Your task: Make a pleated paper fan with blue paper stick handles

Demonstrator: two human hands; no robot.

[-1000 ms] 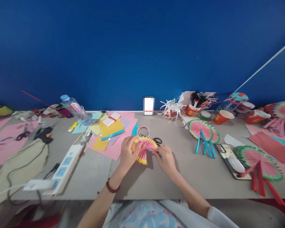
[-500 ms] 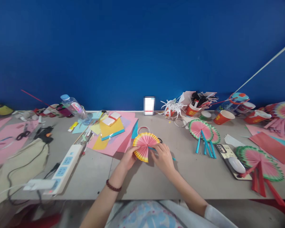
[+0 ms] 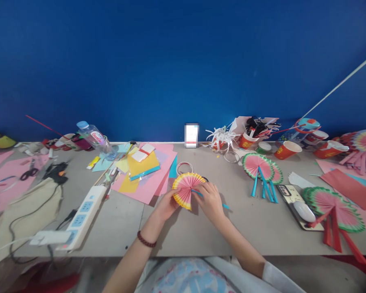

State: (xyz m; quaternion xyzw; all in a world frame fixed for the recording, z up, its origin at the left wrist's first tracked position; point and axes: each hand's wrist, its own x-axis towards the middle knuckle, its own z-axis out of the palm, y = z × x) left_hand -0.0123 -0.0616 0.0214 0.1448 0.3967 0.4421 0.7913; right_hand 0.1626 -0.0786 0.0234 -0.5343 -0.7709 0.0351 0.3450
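A pink pleated paper fan with a yellow rim [image 3: 186, 189] is held upright over the grey table [image 3: 262, 228], in front of me. My left hand [image 3: 167, 205] grips its lower left edge from behind. My right hand [image 3: 210, 199] pinches the fan's centre together with a thin blue strip [image 3: 224, 205], which sticks out to the right past the hand. A beaded bracelet is on my left wrist.
Coloured paper sheets [image 3: 143, 171] and a tape ring [image 3: 184, 167] lie just behind the fan. A power strip [image 3: 82, 211] and a glue gun [image 3: 56, 171] are at the left. Finished fans [image 3: 260, 169], a phone [image 3: 295, 199] and red cups [image 3: 286, 149] lie to the right.
The fan has been lifted and turned more upright. My left hand slid from on top of it to its lower left edge. The blue strip now shows to the right of my right hand.
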